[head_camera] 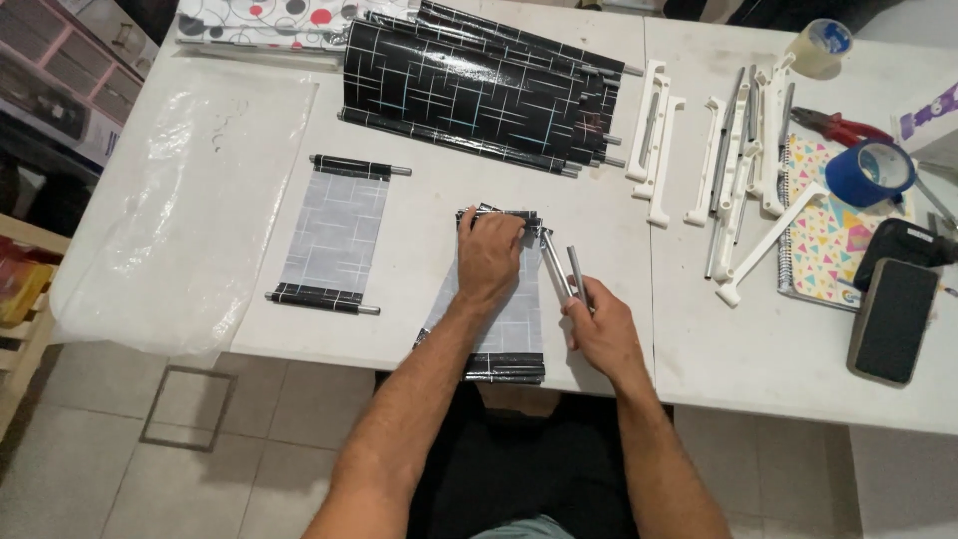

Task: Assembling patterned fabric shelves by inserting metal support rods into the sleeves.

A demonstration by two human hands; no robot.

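Observation:
My left hand point(489, 255) presses flat on the top of a grey fabric panel point(499, 324) with black patterned sleeves at both ends, lying at the table's near edge. My right hand point(602, 327) grips two grey metal rods point(564, 268); one rod's tip points into the panel's upper sleeve point(499, 218) beside my left fingers. A second, like panel point(334, 235) with rods through both sleeves lies flat to the left.
A stack of black patterned panels point(479, 85) lies at the back. White plastic frame parts point(733, 150), tape rolls point(870, 172), red pliers point(843, 127), a patterned notebook point(823, 235) and a dark phone point(891, 317) sit at right. A clear plastic sheet point(180, 210) covers the left.

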